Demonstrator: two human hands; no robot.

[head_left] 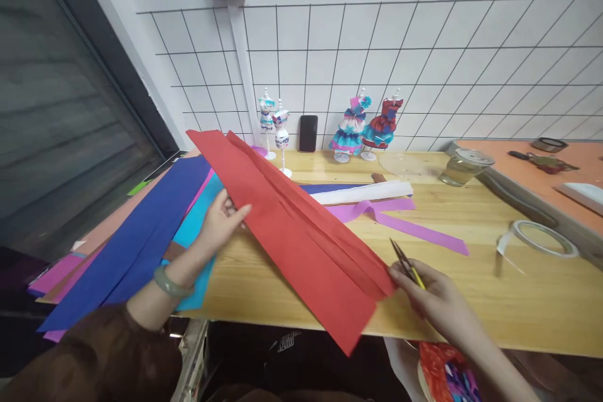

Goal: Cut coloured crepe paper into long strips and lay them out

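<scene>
A long, folded piece of red crepe paper (287,226) slants across the middle, raised above the table. My left hand (221,220) pinches its left edge, thumb on top and fingers behind. At the lower right end, my right hand (431,292) is closed around scissors (406,262) with dark pointed blades and a yellow part. Its thumb and finger also touch the paper's right corner. Part of the scissors is hidden in the palm. Behind the red paper lie a white strip (367,192) and a purple strip (424,232).
Blue sheets (136,226) and other coloured papers are piled at the left. Several small dress forms stand along the wall, two in ruffled dresses (349,132), near a phone (308,133). At the right are a glass cup (466,166) and a tape roll (546,239).
</scene>
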